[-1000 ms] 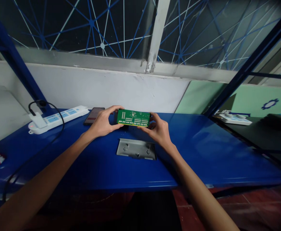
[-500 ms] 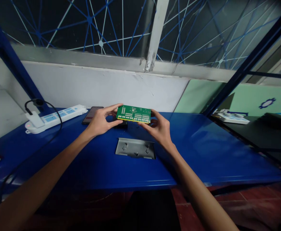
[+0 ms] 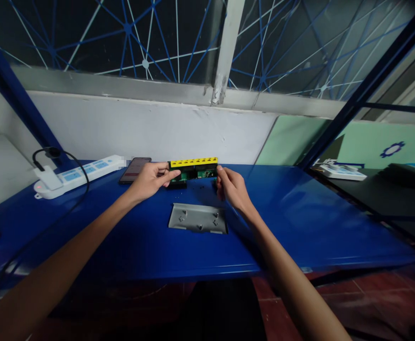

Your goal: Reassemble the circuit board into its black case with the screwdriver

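Observation:
Between my two hands is a green circuit board (image 3: 203, 174) with a row of yellow ports along its upper edge, held up over the blue table. My left hand (image 3: 150, 180) pinches its left end, thumb across the near side. At the right end, my right hand (image 3: 231, 185) grips the board between thumb and fingers. Below it on the table lies a grey metal cover plate (image 3: 198, 219) with small posts standing on its inner face. A black piece (image 3: 176, 185) sits behind the plate, partly hidden by my left hand and the board. Tiny dark bits, perhaps screws, lie near it.
A white power strip (image 3: 83, 176) with a plugged-in black cable (image 3: 86, 182) stands at the left. Beside it lies a phone (image 3: 135, 169). Blue frame posts rise at both sides, and a wall (image 3: 150, 125) closes off the back.
The board has been turned over in my hands: the flat green face showed before, and now the yellow port row is on top. Both hands still hold it by its ends.

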A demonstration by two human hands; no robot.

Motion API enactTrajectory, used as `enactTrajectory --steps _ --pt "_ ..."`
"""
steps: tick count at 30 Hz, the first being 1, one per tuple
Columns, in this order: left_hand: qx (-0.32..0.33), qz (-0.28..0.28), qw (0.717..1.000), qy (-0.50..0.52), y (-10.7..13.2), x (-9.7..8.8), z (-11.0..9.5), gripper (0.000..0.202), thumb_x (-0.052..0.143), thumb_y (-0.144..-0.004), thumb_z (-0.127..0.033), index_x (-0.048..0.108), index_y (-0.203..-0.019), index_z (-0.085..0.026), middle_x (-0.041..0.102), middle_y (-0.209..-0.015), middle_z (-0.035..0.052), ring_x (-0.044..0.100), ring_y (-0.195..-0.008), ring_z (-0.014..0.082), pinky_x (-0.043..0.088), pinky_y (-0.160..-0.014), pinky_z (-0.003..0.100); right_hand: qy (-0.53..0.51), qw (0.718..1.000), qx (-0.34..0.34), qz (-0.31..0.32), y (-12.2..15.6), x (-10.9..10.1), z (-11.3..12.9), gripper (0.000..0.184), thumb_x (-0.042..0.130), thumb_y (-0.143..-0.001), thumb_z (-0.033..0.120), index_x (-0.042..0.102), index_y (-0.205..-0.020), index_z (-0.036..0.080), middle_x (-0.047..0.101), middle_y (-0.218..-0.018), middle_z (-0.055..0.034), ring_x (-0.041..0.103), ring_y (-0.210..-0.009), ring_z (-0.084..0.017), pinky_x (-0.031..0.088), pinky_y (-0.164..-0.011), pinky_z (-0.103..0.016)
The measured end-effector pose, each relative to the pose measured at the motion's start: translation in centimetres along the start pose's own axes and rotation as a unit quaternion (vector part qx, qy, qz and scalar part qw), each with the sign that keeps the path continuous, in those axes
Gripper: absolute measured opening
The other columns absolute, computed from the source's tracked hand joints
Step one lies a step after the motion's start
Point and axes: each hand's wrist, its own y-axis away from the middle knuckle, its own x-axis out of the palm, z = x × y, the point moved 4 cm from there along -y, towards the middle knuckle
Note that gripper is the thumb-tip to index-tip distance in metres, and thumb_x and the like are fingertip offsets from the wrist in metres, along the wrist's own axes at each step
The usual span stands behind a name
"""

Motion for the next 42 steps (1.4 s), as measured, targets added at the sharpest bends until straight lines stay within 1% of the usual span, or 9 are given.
enactTrajectory --steps 3,6,11,14,20,24,32,35,42 --pt "-0.032 0.029 0.998 0.052 -0.1 0.2 0.5 0.029 0.060 -0.085 -0.042 0.058 -0.070 -0.018 0.047 -0.051 -0.0034 0.046 -0.047 0.0098 0.039 -0.049 0.025 -0.083 0.996 0.038 -0.002 -0.1 0.1 -0.2 0.049 0.030 -0.093 0.060 0.041 -0.065 0.022 0.044 -0.050 0.0043 0.048 -0.039 -0.010 0.039 -0.044 -0.025" --pt "-0.056 0.041 0.994 0.084 -0.1 0.3 1.0 0.032 0.057 -0.088 -0.044 0.053 -0.068 -0.018 0.042 -0.049 -0.0048 0.045 -0.047 0.0097 0.040 -0.051 0.025 -0.102 0.994 0.042 0.005 -0.2 0.3 -0.2 0.048 0.036 -0.091 0.061 0.039 -0.063 0.023 0.041 -0.049 0.0053 0.044 -0.037 -0.009 0.036 -0.040 -0.023" --pt "-0.080 0.048 0.993 0.076 -0.2 0.2 1.3 0.053 0.040 -0.095 -0.049 0.044 -0.053 -0.017 0.047 -0.049 -0.0003 0.049 -0.050 0.0103 0.038 -0.054 0.024 -0.123 0.991 0.044 0.006 -0.3 0.4 -0.6 0.047 0.039 -0.092 0.059 0.038 -0.062 0.022 0.039 -0.050 0.0056 0.044 -0.036 -0.008 0.031 -0.037 -0.022" --pt "-0.082 0.041 0.992 0.088 -0.2 0.2 1.4 0.053 0.041 -0.094 -0.049 0.044 -0.052 -0.016 0.046 -0.047 -0.0007 0.048 -0.048 0.0099 0.037 -0.054 0.023 -0.143 0.988 0.056 0.014 -0.3 0.5 -0.9 0.047 0.041 -0.091 0.058 0.038 -0.062 0.021 0.039 -0.050 0.0057 0.044 -0.035 -0.008 0.031 -0.036 -0.022" --pt "-0.071 0.012 0.990 0.117 0.0 0.2 1.1 0.047 0.047 -0.093 -0.049 0.046 -0.058 -0.016 0.044 -0.046 -0.0031 0.046 -0.045 0.0084 0.035 -0.050 0.022 -0.201 0.973 0.097 0.053 -0.3 1.0 -0.7 0.046 0.045 -0.091 0.054 0.039 -0.059 0.021 0.039 -0.047 0.0054 0.040 -0.033 -0.008 0.029 -0.033 -0.023" --pt "-0.062 0.003 0.992 0.108 0.1 0.2 0.5 0.045 0.050 -0.091 -0.052 0.049 -0.064 -0.016 0.047 -0.049 -0.0027 0.046 -0.044 0.0080 0.036 -0.047 0.021 -0.205 0.972 0.105 0.051 -0.2 1.0 -0.7 0.044 0.046 -0.091 0.050 0.041 -0.059 0.021 0.041 -0.044 0.0054 0.040 -0.031 -0.009 0.029 -0.032 -0.023" --pt "-0.162 0.020 0.985 0.064 0.0 0.5 2.3 0.049 0.040 -0.093 -0.054 0.049 -0.065 -0.015 0.058 -0.054 0.0053 0.051 -0.042 0.0095 0.036 -0.041 0.020 -0.217 0.974 0.058 0.003 -0.4 0.2 -0.2 0.046 0.051 -0.089 0.053 0.042 -0.058 0.020 0.040 -0.044 0.0064 0.038 -0.032 -0.007 0.027 -0.033 -0.022" --pt "-0.195 0.034 0.975 0.100 0.1 0.8 2.9 0.047 0.040 -0.094 -0.053 0.049 -0.067 -0.015 0.059 -0.055 0.0064 0.051 -0.039 0.0097 0.034 -0.039 0.020 -0.256 0.965 0.055 0.021 -0.4 0.3 0.2 0.047 0.054 -0.087 0.053 0.040 -0.056 0.021 0.038 -0.044 0.0068 0.035 -0.033 -0.006 0.025 -0.032 -0.022" --pt "-0.223 0.055 0.950 0.212 0.5 1.2 3.0 0.044 0.047 -0.090 -0.056 0.055 -0.088 -0.012 0.065 -0.063 0.0105 0.053 -0.037 0.0131 0.037 -0.038 0.023 -0.318 0.939 0.090 0.096 -0.2 0.8 0.8 0.048 0.055 -0.087 0.051 0.039 -0.052 0.021 0.035 -0.045 0.0069 0.033 -0.034 -0.006 0.025 -0.031 -0.022"
